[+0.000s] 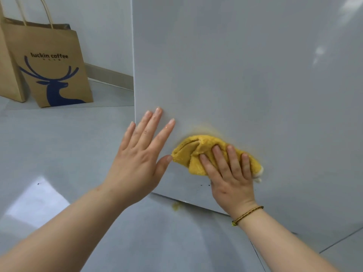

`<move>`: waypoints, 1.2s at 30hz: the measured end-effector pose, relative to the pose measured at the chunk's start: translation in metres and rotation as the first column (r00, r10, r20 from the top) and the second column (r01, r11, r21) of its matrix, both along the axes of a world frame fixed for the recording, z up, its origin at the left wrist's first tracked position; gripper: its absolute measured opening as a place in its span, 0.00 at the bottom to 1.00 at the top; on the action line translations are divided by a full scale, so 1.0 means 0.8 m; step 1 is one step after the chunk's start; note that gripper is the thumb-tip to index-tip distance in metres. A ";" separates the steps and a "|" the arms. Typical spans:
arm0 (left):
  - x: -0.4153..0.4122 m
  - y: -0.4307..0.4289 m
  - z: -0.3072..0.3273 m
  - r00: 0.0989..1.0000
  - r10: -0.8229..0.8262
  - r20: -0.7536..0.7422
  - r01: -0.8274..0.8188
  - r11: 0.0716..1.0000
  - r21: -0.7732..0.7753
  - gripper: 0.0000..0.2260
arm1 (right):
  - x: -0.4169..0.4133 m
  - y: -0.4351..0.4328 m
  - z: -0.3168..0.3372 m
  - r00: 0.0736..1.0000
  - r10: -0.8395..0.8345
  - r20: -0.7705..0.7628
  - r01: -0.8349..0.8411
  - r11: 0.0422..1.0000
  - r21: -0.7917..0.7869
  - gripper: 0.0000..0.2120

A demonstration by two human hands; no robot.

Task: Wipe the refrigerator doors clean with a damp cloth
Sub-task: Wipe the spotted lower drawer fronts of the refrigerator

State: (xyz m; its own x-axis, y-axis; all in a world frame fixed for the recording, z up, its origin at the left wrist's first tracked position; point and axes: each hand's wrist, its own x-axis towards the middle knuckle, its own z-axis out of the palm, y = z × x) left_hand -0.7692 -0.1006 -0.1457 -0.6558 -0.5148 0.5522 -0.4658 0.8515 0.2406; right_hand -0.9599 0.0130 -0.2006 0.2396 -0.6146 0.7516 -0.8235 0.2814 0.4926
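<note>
Cloth (198, 152) lies bunched under the right hand's (230, 174) fingers (219, 156), which spread over it and press it flat to the door (245, 75), near the door's lower left corner. Just left, the left hand (137, 154) rests open, fingertips touching the door's left edge, holding nothing.

Paper bag (53, 65) stands left; door (245, 75) above bare
</note>
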 end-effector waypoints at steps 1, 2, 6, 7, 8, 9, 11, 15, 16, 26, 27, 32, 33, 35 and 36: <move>-0.003 0.000 -0.003 1.000 0.015 0.000 -0.015 1.000 -0.011 0.25 | -0.003 0.002 -0.013 1.000 -0.004 0.002 0.004 1.000 0.012 0.35; -0.005 0.000 -0.004 1.000 0.025 -0.003 -0.025 1.000 -0.016 0.25 | -0.004 0.003 -0.029 1.000 -0.005 -0.007 0.006 0.999 0.038 0.34; -0.004 0.000 -0.005 0.999 0.046 0.019 -0.046 0.998 -0.032 0.25 | -0.019 0.026 -0.103 0.992 0.077 -0.099 -0.044 0.952 0.302 0.29; -0.003 -0.001 -0.003 0.999 0.048 0.023 -0.047 0.998 -0.040 0.25 | -0.023 0.030 -0.115 0.988 0.106 -0.111 -0.060 0.931 0.360 0.28; -0.004 0.000 -0.003 0.999 0.046 0.027 -0.045 0.998 -0.046 0.25 | -0.026 0.035 -0.122 0.985 0.124 -0.123 -0.064 0.912 0.405 0.28; -0.005 0.002 -0.002 0.998 0.048 0.030 -0.046 0.998 -0.044 0.25 | -0.027 0.039 -0.124 0.981 0.131 -0.141 -0.059 0.901 0.430 0.28; -0.006 0.008 0.000 0.998 0.056 0.015 -0.055 0.998 -0.028 0.25 | -0.029 0.041 -0.119 0.969 0.156 -0.193 -0.054 0.891 0.450 0.29; -0.020 0.027 -0.003 1.000 -0.009 -0.018 0.007 0.994 -0.108 0.24 | -0.042 0.055 -0.059 0.976 0.110 -0.189 -0.032 0.927 0.373 0.25; -0.028 0.032 -0.006 0.999 -0.026 -0.024 0.023 0.992 -0.124 0.24 | -0.049 0.063 -0.037 0.986 0.080 -0.147 -0.031 0.950 0.309 0.24; -0.067 0.051 -0.032 0.994 0.075 -0.081 -0.086 0.986 -0.146 0.26 | -0.098 0.106 -0.043 0.999 -0.036 -0.016 0.036 0.999 0.032 0.32; -0.068 0.056 -0.034 0.996 0.064 -0.066 -0.074 0.986 -0.149 0.26 | -0.096 0.107 -0.063 0.999 -0.043 0.002 0.043 0.996 0.073 0.29; -0.077 0.082 -0.050 0.997 -0.072 0.039 0.077 0.985 -0.157 0.27 | -0.084 0.116 -0.139 0.997 -0.020 -0.075 0.044 0.940 0.339 0.28; -0.080 0.087 -0.051 0.995 -0.088 0.054 0.095 0.984 -0.154 0.27 | -0.085 0.118 -0.144 0.995 -0.003 -0.096 0.040 0.922 0.386 0.28; -0.088 0.099 -0.050 0.990 -0.122 0.070 0.131 0.981 -0.141 0.26 | -0.090 0.125 -0.140 0.990 0.001 -0.138 0.060 0.896 0.440 0.26; -0.090 0.103 -0.049 0.989 -0.132 0.071 0.141 0.981 -0.133 0.26 | -0.092 0.125 -0.134 0.989 -0.007 -0.151 0.073 0.896 0.439 0.26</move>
State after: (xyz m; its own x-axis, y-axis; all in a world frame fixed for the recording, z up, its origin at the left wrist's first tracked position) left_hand -0.8412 -0.0184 -0.1852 -0.7496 -0.3400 0.5679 -0.3532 0.9311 0.0912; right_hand -1.0332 0.1130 -0.3077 0.2910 -0.8865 0.3599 -0.7284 0.0386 0.6841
